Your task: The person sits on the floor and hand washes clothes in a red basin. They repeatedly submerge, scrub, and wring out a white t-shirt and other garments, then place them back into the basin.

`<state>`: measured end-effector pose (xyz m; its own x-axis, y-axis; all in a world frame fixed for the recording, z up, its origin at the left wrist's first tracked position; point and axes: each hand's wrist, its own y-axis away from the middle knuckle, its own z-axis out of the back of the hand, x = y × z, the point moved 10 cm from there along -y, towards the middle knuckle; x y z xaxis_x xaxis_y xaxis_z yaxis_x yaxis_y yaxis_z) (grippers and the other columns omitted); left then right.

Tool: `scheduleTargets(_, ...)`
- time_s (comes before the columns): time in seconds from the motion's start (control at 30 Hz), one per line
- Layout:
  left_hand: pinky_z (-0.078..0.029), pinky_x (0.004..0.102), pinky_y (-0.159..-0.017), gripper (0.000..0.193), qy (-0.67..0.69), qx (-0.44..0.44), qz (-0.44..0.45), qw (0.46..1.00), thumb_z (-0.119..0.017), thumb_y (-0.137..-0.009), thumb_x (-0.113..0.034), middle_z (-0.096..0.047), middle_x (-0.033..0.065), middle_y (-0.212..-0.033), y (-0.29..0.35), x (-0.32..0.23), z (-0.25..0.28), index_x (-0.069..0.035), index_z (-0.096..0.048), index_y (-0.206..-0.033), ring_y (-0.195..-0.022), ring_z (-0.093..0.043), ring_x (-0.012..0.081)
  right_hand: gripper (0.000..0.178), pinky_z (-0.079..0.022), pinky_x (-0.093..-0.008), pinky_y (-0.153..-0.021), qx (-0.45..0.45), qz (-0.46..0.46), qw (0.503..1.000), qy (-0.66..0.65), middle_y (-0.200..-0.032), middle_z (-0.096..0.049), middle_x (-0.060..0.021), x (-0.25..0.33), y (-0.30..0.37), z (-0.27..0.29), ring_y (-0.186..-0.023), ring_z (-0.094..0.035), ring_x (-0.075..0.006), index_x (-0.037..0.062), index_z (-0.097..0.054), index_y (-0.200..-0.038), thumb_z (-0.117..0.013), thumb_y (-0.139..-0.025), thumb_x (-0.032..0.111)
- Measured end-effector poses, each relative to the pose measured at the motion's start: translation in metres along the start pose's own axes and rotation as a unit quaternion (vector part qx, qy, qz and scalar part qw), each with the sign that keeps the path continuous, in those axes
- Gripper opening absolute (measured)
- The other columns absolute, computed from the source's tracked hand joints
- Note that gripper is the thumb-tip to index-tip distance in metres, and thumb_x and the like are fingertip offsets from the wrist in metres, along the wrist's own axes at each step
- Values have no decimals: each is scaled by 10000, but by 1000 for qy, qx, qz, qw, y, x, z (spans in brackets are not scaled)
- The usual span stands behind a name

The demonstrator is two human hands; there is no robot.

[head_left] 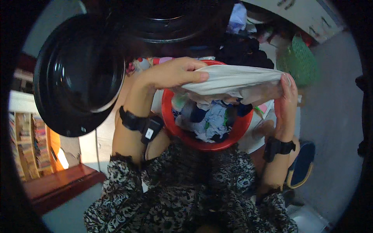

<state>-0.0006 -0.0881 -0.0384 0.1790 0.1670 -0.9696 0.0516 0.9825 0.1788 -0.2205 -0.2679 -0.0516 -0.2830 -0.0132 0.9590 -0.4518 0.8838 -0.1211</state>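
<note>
A whitish cloth garment [237,77] is stretched between my two hands above a red basin [168,116]. My left hand [178,72] grips its left end, the thumb lying over the fabric. At the other end, my right hand [288,90] has its fingers closed on the cloth. The garment's lower edge sags in folds over the basin; its exact kind cannot be made out. Inside the basin lie crumpled clothes [211,118], light blue, dark navy and some green.
A large black basin [79,73] stands at the left, with another dark round basin [163,23] at the far side. Dark clothes [248,52] are heaped beyond the red basin. A green mesh bag [299,62] sits far right, and a blue slipper [303,165] rests near right.
</note>
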Motion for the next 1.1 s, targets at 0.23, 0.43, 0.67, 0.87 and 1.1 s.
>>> scheduleTargets(0.23,-373,175,-696,266,112,100,-53,987,-675,-825,-291,-505,-68,-788,5,3,-9,-59,-564,-891,-747,-449,28,303,-449,-268,-808,-64,36,996,45,-973,-565,-58,17,-9,22,-883,-544,-126,4,-504,-1106,-544,-947,259)
scheduleTargets(0.43,-371,198,-766,302,175,30,-59,982,-585,-894,-336,-509,-46,-895,-2,15,-2,-55,-530,-990,-847,-443,41,342,-455,-293,-816,-104,26,992,61,-995,-570,-75,8,-10,34,-910,-546,-147,-5,-496,-1147,-534,-948,271)
scheduleTargets(0.67,-372,207,-794,301,161,-4,-46,986,-529,-932,-335,-515,-31,-930,-6,21,2,-51,-542,-1032,-889,-446,49,362,-463,-314,-831,-85,-8,996,36,-1040,-572,-88,-3,-14,35,-930,-560,-172,-13,-479,-1193,-514,-954,257)
scheduleTargets(0.87,-413,237,-783,402,100,17,-34,994,-596,-887,-366,-563,3,-975,-4,20,-1,-37,-553,-1112,-912,-498,74,382,-476,-368,-882,-91,-82,992,-10,-1137,-575,-113,-25,-21,54,-1025,-573,-231,9,-498,-1186,-475,-966,320)
scheduleTargets(1.1,-443,242,-755,476,-15,119,72,990,-644,-851,-373,-584,21,-982,6,43,-5,-15,-548,-1150,-884,-530,93,409,-458,-411,-927,-83,-170,979,-75,-1196,-569,-138,-48,-24,69,-1071,-564,-275,10,-529,-1172,-464,-963,357)
